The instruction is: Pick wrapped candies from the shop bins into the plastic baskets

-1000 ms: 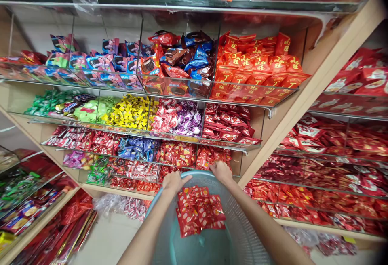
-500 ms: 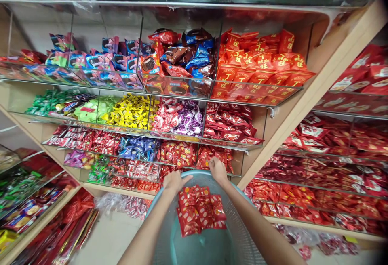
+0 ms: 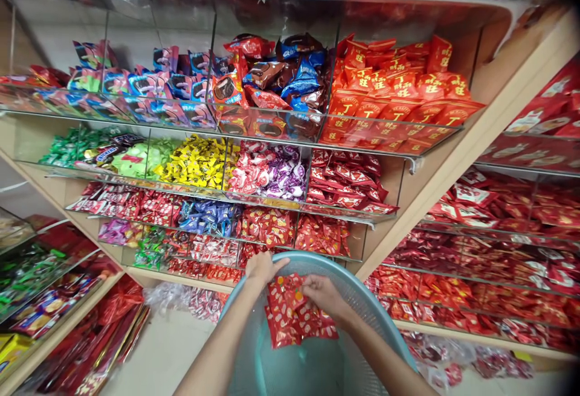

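My left hand (image 3: pixel 260 269) is closed over the far rim of a pale teal plastic basket (image 3: pixel 380 293), its thumb stretched along the edge. Inside the basket lies a pile of red snack packets (image 3: pixel 285 323) printed with small round pictures. Above that pile, my right hand (image 3: pixel 324 296) is closed, fingers pinched on one red packet (image 3: pixel 294 296) with an orange spot. The fingers partly cover this packet, and the hand hides some of the pile's right side.
Similar red packets fill two shelf bins (image 3: pixel 267 227) just beyond the basket. Glass-fronted shelves (image 3: pixel 181 185) of wrapped sweets rise ahead, with a wooden upright (image 3: pixel 453 163) on the right. Plastic bags (image 3: pixel 170 299) lie on the floor at left.
My right hand has come from the basket's far edge, by the shelf, down and toward me over the pile, with a red packet in its fingers. My left hand stays on the rim.
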`<move>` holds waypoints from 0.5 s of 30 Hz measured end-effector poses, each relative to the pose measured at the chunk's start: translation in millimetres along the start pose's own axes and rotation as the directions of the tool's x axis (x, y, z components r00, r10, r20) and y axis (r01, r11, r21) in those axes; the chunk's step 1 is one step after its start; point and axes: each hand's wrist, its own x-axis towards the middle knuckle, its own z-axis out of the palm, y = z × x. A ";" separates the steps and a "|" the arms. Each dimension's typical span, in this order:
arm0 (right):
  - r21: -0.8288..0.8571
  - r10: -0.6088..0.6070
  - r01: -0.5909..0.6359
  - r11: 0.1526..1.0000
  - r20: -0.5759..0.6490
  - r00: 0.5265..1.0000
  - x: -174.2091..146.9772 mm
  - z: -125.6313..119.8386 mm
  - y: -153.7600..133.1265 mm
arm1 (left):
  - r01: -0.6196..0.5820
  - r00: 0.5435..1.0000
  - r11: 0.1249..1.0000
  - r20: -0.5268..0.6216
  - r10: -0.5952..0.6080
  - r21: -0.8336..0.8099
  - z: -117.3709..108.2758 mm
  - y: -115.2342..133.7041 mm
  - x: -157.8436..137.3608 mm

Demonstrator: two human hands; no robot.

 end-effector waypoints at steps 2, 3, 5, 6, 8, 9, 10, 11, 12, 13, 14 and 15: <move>-0.015 0.083 -0.082 0.996 0.075 0.994 -1.3 6.1 8.4 | 0.002 1.000 1.000 0.002 -0.002 0.003 -0.9 0.4 -0.5; -0.018 0.108 -0.107 0.994 0.092 0.990 -1.3 8.9 11.8 | 0.000 1.000 1.000 0.004 0.000 0.001 -1.4 0.5 -0.8; -0.027 0.137 -0.135 0.991 0.093 0.986 -0.5 13.6 17.3 | -0.001 1.000 1.000 0.008 0.001 -0.001 -2.3 0.5 -1.1; -0.032 0.144 -0.141 0.989 0.086 0.986 0.2 15.5 19.3 | -0.002 1.000 1.000 0.008 0.002 -0.003 -2.8 0.4 -1.3; -0.055 0.160 -0.156 0.986 0.064 0.985 1.5 17.8 22.3 | 0.002 1.000 1.000 0.009 -0.002 -0.003 -3.4 0.4 -1.6; -0.084 0.169 -0.165 0.983 0.046 0.984 1.9 18.2 23.4 | 0.004 1.000 1.000 0.009 -0.004 -0.001 -3.6 0.5 -1.8; -0.133 0.170 -0.166 0.977 0.021 0.985 2.0 18.2 24.1 | 0.006 1.000 1.000 0.009 -0.006 0.002 -3.7 0.5 -1.9; -0.204 0.153 -0.152 0.967 -0.012 0.988 1.7 17.7 24.7 | 0.006 1.000 1.000 0.009 -0.006 0.006 -3.6 0.6 -2.0; -0.296 0.111 -0.121 0.948 -0.052 0.992 0.9 16.9 24.9 | 0.005 1.000 1.000 0.008 -0.005 0.009 -3.4 0.6 -1.9; -0.400 0.047 -0.079 0.913 -0.089 0.995 -0.4 15.8 24.8 | 0.002 1.000 1.000 0.008 -0.002 0.012 -3.1 0.6 -1.7; -0.502 -0.028 -0.036 0.864 -0.120 0.992 -2.0 14.7 24.2 | -0.002 1.000 1.000 0.008 0.002 0.015 -2.6 0.6 -1.3; -0.586 -0.097 -0.008 0.810 -0.147 0.984 -3.6 13.9 23.0 | -0.005 1.000 1.000 0.009 0.004 0.016 -2.0 0.5 -0.8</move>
